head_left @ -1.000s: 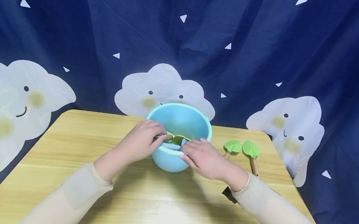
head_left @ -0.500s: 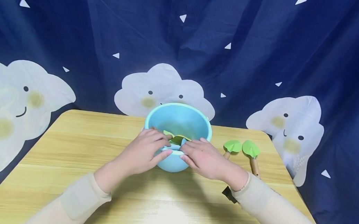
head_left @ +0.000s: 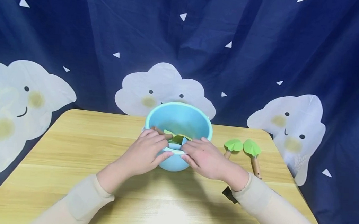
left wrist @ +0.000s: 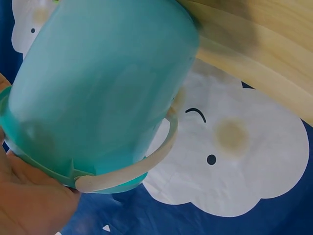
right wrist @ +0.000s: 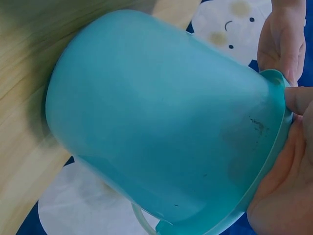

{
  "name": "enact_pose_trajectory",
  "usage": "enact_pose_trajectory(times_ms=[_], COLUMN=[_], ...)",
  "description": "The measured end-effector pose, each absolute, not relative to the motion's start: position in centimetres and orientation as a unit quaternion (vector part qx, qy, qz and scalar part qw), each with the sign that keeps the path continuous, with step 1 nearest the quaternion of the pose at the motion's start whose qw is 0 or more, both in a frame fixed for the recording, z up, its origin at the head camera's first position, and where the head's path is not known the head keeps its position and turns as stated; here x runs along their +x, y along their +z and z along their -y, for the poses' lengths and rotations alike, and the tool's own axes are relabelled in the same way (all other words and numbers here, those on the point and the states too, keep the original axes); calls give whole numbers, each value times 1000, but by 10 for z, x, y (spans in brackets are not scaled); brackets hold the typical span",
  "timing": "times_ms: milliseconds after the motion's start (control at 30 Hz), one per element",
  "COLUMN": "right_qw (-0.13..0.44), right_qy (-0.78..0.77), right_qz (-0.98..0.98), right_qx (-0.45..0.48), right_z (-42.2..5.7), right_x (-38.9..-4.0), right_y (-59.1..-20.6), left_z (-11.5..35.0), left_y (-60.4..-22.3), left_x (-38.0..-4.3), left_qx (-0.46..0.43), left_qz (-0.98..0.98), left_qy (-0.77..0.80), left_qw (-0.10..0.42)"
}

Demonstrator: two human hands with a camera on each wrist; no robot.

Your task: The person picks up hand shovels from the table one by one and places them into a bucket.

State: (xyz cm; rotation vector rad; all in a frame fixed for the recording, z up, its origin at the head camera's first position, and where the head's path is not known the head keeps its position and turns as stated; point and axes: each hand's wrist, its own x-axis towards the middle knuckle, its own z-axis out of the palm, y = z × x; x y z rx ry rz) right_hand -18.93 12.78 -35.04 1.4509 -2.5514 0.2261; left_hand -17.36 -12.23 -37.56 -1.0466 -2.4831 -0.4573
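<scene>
A light blue bucket (head_left: 175, 164) stands on the wooden table, its mouth facing up. My left hand (head_left: 145, 152) grips the near left part of its rim, fingers over the edge and thumb outside. My right hand (head_left: 205, 159) holds the near right of the rim the same way. In the bucket lie green tool blades (head_left: 182, 138), a wooden handle (head_left: 167, 136) and a blue piece (head_left: 184, 141); my fingers partly hide them. A pale carrying handle (left wrist: 142, 169) hangs along the bucket's side in the left wrist view.
To the right of the bucket, two green toy trowels with wooden handles, a smaller trowel (head_left: 233, 145) and a larger trowel (head_left: 252, 148), lie on the table (head_left: 80, 143). A black piece (head_left: 230, 194) shows by my right sleeve. Behind hangs a dark blue cloud-patterned curtain (head_left: 203, 34).
My left hand has come down from over the tools inside the bucket and now grips the rim, uncovering a wooden handle. My right hand has stayed on the rim.
</scene>
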Motion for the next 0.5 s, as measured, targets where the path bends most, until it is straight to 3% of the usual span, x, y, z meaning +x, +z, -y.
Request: enact_pose_trajectory(times_ms=[500], right_qw=[66], right_qy=[112], right_qz=[870], right_qx=[476], right_z=[-130], right_x=[-188], right_y=[-345], left_z=[121], left_y=[-376], left_x=[-175], left_qx=[-374], left_qz=[894], left_qy=[-153], left_qw=[194])
